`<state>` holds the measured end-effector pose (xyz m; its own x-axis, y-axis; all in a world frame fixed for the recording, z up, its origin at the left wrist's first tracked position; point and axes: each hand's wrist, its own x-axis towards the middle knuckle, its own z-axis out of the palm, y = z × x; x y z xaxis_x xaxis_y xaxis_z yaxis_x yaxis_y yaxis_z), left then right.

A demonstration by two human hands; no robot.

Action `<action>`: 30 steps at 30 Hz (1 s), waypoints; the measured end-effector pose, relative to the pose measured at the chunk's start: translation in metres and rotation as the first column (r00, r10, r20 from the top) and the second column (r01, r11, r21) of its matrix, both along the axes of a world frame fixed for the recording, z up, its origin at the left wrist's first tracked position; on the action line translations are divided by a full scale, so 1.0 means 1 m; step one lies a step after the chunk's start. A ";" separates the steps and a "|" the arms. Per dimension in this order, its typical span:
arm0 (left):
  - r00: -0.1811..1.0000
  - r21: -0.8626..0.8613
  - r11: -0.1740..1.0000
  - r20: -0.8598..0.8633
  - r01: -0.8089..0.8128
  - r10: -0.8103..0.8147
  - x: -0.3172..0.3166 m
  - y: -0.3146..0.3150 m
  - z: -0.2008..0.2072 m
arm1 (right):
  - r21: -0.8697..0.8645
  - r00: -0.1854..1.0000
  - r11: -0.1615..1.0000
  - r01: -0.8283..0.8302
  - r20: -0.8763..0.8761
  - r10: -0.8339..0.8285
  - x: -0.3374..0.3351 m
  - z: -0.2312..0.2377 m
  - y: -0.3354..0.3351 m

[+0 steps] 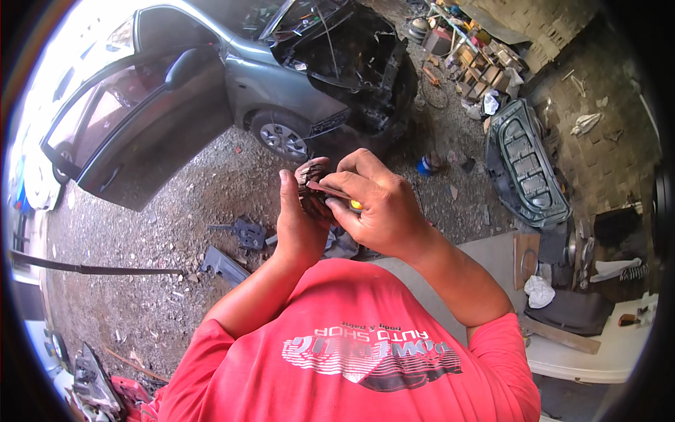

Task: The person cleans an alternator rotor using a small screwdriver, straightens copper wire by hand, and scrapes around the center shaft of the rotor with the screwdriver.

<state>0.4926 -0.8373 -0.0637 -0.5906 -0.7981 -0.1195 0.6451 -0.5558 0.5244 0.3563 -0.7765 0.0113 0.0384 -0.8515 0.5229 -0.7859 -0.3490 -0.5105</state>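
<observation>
My left hand [301,224] is wrapped round a dark, ribbed part [313,171], held up in front of my chest with the thumb upright beside it. It looks metallic, but its exact kind is unclear. My right hand [380,202] pinches a thin reddish-brown strip [330,190] whose end touches the ribbed part. Something small and yellow [356,205] shows under the right fingers; the palm hides the rest of it. Both hands are close together, and the fingers cover much of the ribbed part.
A grey car [278,88] with an open door [151,130] and exposed front stands ahead on gravel. A dark panel [529,163] leans at the right near piled wood blocks [485,70]. Loose plastic pieces [225,265] lie below my left arm. A blue container [426,167] sits beyond my hands.
</observation>
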 end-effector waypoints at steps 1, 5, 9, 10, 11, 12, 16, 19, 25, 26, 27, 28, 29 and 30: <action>1.000 -0.023 1.000 0.016 0.006 -0.006 0.001 0.001 0.000 | -0.011 1.000 1.000 -0.022 -0.008 0.022 0.001 0.001 -0.002; 0.997 -0.186 0.983 0.073 0.009 0.005 0.008 0.000 -0.010 | -0.029 0.997 0.997 -0.066 -0.034 0.065 0.004 0.001 -0.006; 0.980 -0.144 0.986 0.189 0.088 -0.060 0.010 -0.004 -0.020 | -0.038 0.992 0.992 -0.122 0.002 0.122 0.006 -0.002 -0.010; 0.976 -0.161 0.980 0.203 0.113 -0.079 0.010 -0.005 -0.021 | -0.046 0.984 0.986 -0.161 0.064 0.163 0.006 -0.003 -0.011; 0.965 -0.132 0.984 0.248 0.118 -0.083 0.011 -0.004 -0.021 | -0.005 0.974 0.981 -0.196 0.110 0.196 0.007 -0.005 -0.012; 0.953 -0.117 0.984 0.288 0.137 -0.098 0.011 -0.004 -0.020 | -0.023 0.961 0.975 -0.223 0.162 0.224 0.008 -0.006 -0.011; 0.942 -0.017 0.994 0.320 0.109 -0.097 0.013 -0.006 -0.024 | 0.044 0.950 0.990 -0.137 0.290 0.118 0.014 -0.020 -0.001; 0.915 0.027 0.996 0.393 0.091 -0.094 0.013 -0.017 -0.039 | 0.210 0.892 0.952 -0.223 0.438 0.113 0.020 -0.033 0.013; 0.809 0.277 0.844 0.263 0.459 -0.526 0.018 -0.036 -0.070 | 0.416 0.613 0.869 -0.269 0.770 -0.179 -0.001 -0.036 0.027; 0.765 0.272 0.827 0.317 0.492 -0.560 0.019 -0.035 -0.071 | 0.365 0.516 0.888 -0.280 0.837 -0.181 -0.006 -0.035 0.028; 0.740 0.173 0.863 0.453 0.475 -0.498 0.019 -0.033 -0.071 | 0.359 0.520 0.893 -0.271 0.835 -0.178 -0.011 -0.034 0.027; 0.748 -0.007 0.871 0.516 0.492 -0.419 0.020 -0.030 -0.070 | 0.344 0.513 0.903 -0.256 0.840 -0.174 -0.015 -0.033 0.026; 0.774 -0.227 0.820 0.529 0.525 -0.348 0.019 -0.030 -0.068 | 0.342 0.511 0.906 -0.248 0.841 -0.177 -0.017 -0.032 0.024; 0.777 -0.421 0.706 0.555 0.570 -0.297 0.018 -0.029 -0.065 | 0.386 0.517 0.896 -0.220 0.825 -0.229 -0.018 -0.031 0.022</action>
<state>0.5109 -0.8666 -0.1286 -0.8821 -0.4646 -0.0773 0.0450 -0.2464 0.9681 0.3379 -0.7543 -0.0197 -0.2251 -0.9709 -0.0818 0.0933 0.0621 -0.9937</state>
